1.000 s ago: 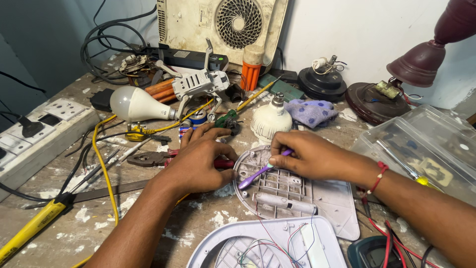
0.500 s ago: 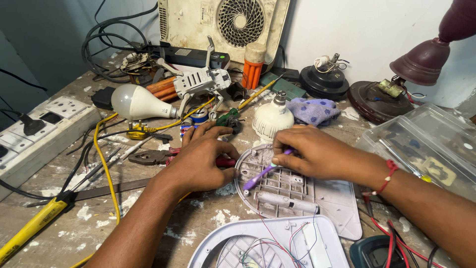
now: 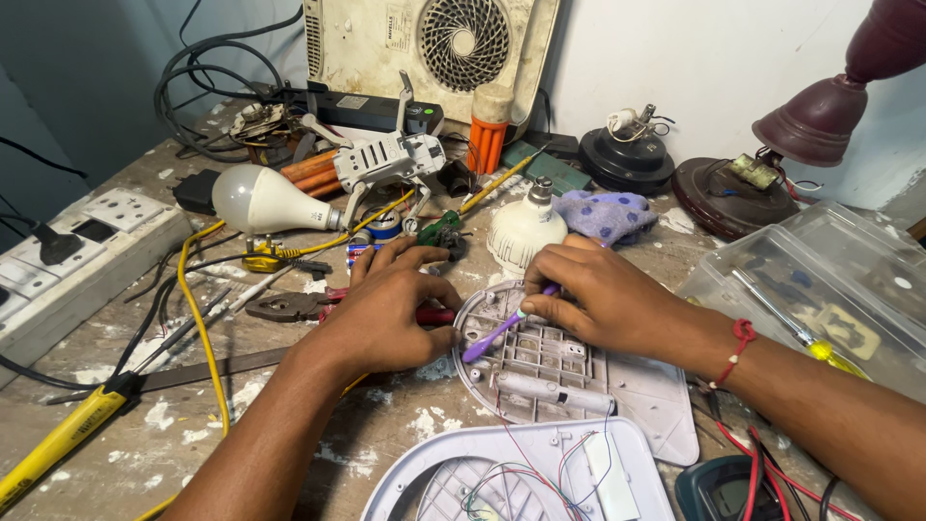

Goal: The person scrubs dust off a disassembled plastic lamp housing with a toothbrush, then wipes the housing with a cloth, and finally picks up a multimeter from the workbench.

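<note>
I'm looking down on a crowded tabletop, and my right hand is closed around a purple-handled tool, pinched between thumb and fingers, its tip down on the ribbed inside of the white plastic housing. My left hand sits at the housing's left edge, fingers curled and pressed together, steadying it; something red shows just under the fingertips, though I can't tell whether that hand grips it or only rests on it. As for progress, I'd judge we're mid-way: the housing already lies open, face up, with its innards exposed, and a second white cover lies apart below it with thin coloured wires trailing across, so the opening-up looks done and the work inside is in hand, with nothing closed back up yet. On containers: the clear plastic box at the right has its lid on, and through it I can make out a yellow-handled screwdriver and some darker bits I can't identify. Nearby lie a white bulb, a second bulb base and pliers.
</note>
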The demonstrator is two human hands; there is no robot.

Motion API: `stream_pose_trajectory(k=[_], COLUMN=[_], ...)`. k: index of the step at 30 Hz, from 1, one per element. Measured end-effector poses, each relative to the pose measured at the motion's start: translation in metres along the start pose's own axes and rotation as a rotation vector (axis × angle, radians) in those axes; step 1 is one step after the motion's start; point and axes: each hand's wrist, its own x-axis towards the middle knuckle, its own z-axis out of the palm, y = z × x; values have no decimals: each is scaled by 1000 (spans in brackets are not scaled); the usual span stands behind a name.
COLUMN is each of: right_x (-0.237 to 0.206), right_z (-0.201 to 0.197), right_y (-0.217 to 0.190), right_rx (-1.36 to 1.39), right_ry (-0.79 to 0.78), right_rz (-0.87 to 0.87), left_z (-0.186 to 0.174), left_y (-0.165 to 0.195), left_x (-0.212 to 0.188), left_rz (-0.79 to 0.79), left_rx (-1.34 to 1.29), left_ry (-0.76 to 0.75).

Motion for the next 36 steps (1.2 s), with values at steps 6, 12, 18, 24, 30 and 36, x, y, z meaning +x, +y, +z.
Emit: stream_pose_trajectory(k=[6,12,18,24,30,36], right_x=[-5,3,0,-3,2,5], right_z=[-21,-6,-11,-37,-12,-6], right_y=[4,-5,-3,3,-5,-9], right_rx=[5,-68,-32,-141,-25,-47], right_ry=[-47,52,37,38,4,96], right_rz=[-41,-116,-115,-140,-115,-208], left_z=[1,0,0,1,1,1], left_y=[-2,0,-1,-2,-1,-1], left_x=[-1,-1,-1,-1,-1,0], left_rz=[5,1,10,6,8,14], left_rx=[3,1,3,-2,-3,3], left_ry=[9,7,8,6,7,-6])
